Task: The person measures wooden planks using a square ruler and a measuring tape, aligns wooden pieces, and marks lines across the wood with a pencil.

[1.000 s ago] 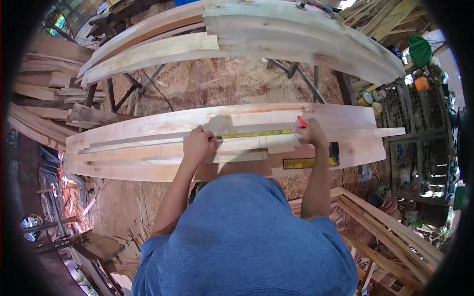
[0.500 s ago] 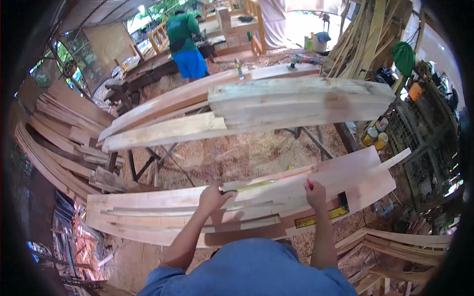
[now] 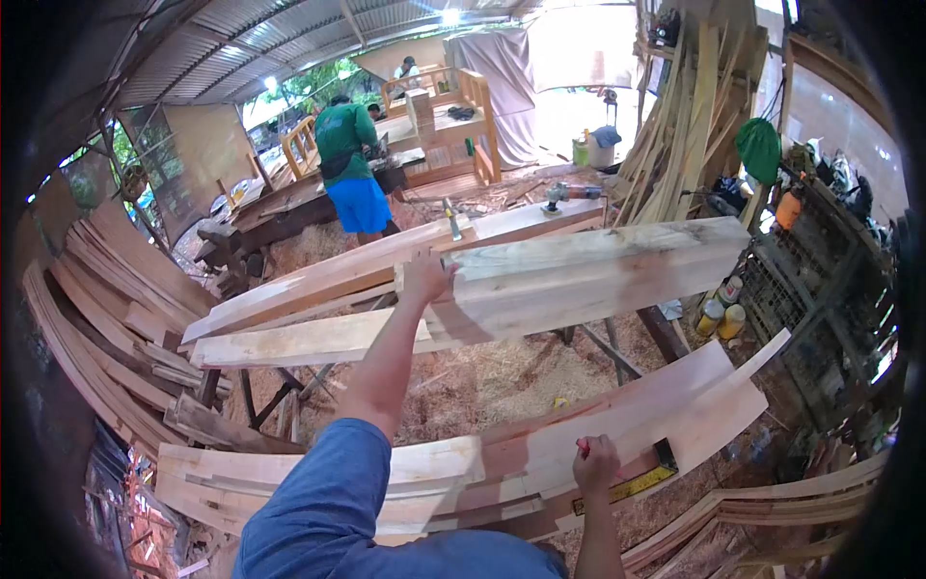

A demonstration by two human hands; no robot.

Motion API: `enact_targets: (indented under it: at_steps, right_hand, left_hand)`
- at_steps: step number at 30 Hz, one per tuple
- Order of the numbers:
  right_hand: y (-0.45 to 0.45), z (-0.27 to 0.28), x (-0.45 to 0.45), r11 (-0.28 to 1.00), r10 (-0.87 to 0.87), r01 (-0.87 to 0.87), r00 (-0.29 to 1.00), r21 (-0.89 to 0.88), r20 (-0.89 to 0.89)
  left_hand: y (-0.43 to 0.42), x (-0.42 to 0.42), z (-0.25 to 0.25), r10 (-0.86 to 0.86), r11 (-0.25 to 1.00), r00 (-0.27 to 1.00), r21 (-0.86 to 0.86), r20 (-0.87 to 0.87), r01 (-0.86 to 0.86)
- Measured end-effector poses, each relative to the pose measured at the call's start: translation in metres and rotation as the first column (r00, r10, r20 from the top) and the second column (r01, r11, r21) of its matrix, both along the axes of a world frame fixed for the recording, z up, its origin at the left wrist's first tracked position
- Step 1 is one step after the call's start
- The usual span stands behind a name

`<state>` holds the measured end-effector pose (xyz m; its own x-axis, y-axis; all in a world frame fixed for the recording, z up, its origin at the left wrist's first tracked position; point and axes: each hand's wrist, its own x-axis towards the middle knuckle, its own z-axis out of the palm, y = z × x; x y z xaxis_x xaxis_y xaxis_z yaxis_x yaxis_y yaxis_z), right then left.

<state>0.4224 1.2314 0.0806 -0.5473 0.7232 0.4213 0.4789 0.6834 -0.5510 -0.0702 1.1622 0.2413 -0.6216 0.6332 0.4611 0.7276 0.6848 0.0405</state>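
Observation:
My left hand (image 3: 426,277) reaches forward to the left end of the thick pale board (image 3: 598,261) on the far stand. Its fingers are closed around a tape measure, of which only a small dark part shows beside them. My right hand (image 3: 596,467) is closed on a red marker (image 3: 583,446), its tip pointing up. This hand is above the near plank (image 3: 646,400), close to a yellow and black carpenter's square (image 3: 637,484) lying on the wood. Narrow strips (image 3: 386,497) rest along the near plank's left part.
Beyond the far board lie a hammer (image 3: 451,220) and an angle grinder (image 3: 569,196). A co-worker in a green shirt (image 3: 345,145) stands at a bench behind. Lumber stacks (image 3: 106,318) line the left side. Bottles (image 3: 721,311) stand at right; wood shavings (image 3: 482,391) cover the floor.
My left hand has moved from the near plank forward to the far board, and the stretched yellow tape no longer lies across the near plank. My right hand still holds the marker. The view has tilted up.

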Motion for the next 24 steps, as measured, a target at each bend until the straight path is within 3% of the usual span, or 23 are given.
enact_targets:
  at_steps: [1,4,6,7,8,9,10,12,13,15,16,17,20,22,24]
  right_hand:
    - [0.002,-0.006,0.001,1.000,-0.007,0.007,1.000,-0.002,-0.005]
    - [0.005,0.002,0.004,0.994,0.032,-0.027,0.999,-0.107,0.043]
    - [0.006,0.008,0.011,0.985,0.103,-0.089,0.990,-0.150,0.093]
    - [0.011,0.000,0.013,0.982,0.145,-0.128,0.983,-0.140,0.116]
    - [0.016,-0.014,0.014,0.972,0.158,-0.118,0.969,-0.203,0.192]
    - [0.017,-0.003,0.016,0.946,0.196,-0.113,0.946,-0.305,0.258]
    - [0.027,-0.025,0.020,0.955,0.229,-0.138,0.906,-0.263,0.356]
    - [0.027,0.003,0.021,0.919,0.309,-0.196,0.898,-0.343,0.313]
    - [0.030,0.004,0.023,0.906,0.348,-0.250,0.899,-0.342,0.266]
    - [0.031,0.019,0.024,0.852,0.423,-0.250,0.846,-0.459,0.324]
    - [0.029,0.021,0.025,0.854,0.441,-0.282,0.837,-0.437,0.323]
    - [0.027,0.022,0.024,0.856,0.458,-0.317,0.831,-0.409,0.316]
    - [0.022,0.028,0.017,0.821,0.543,-0.368,0.739,-0.437,0.398]
    - [0.018,0.036,0.008,0.786,0.606,-0.367,0.618,-0.497,0.502]
    - [0.019,0.031,0.001,0.788,0.591,-0.350,0.660,-0.507,0.464]
  left_hand:
    - [0.007,0.002,-0.001,0.035,0.998,0.996,-0.055,0.082,-0.031]
    - [0.013,0.000,-0.010,0.012,0.996,1.000,0.090,-0.018,-0.011]
    - [0.008,0.008,-0.011,0.076,0.996,0.996,0.057,-0.049,-0.073]
    - [0.000,0.024,-0.011,0.076,0.994,0.991,0.092,-0.114,-0.066]
    - [-0.012,0.060,0.003,0.014,0.982,0.997,0.191,-0.071,0.000]
    - [-0.032,0.087,-0.001,-0.167,0.967,0.982,0.207,0.086,0.147]
    - [-0.055,0.111,-0.013,-0.334,0.929,0.908,0.250,0.253,0.272]
    - [-0.111,0.180,-0.040,-0.363,0.921,0.761,0.079,0.537,0.382]
    - [-0.141,0.212,-0.054,-0.351,0.895,0.670,0.023,0.654,0.446]
    - [-0.200,0.260,-0.083,-0.230,0.855,0.664,-0.179,0.711,0.488]
    - [-0.220,0.277,-0.078,-0.183,0.874,0.533,-0.112,0.826,0.473]
    - [-0.247,0.287,-0.092,-0.088,0.906,0.494,-0.137,0.865,0.400]
    - [-0.292,0.311,-0.089,0.084,0.892,0.540,-0.305,0.837,0.334]
    - [-0.304,0.321,-0.104,0.095,0.902,0.642,-0.339,0.761,0.269]
    - [-0.308,0.324,-0.113,0.073,0.925,0.687,-0.306,0.723,0.224]
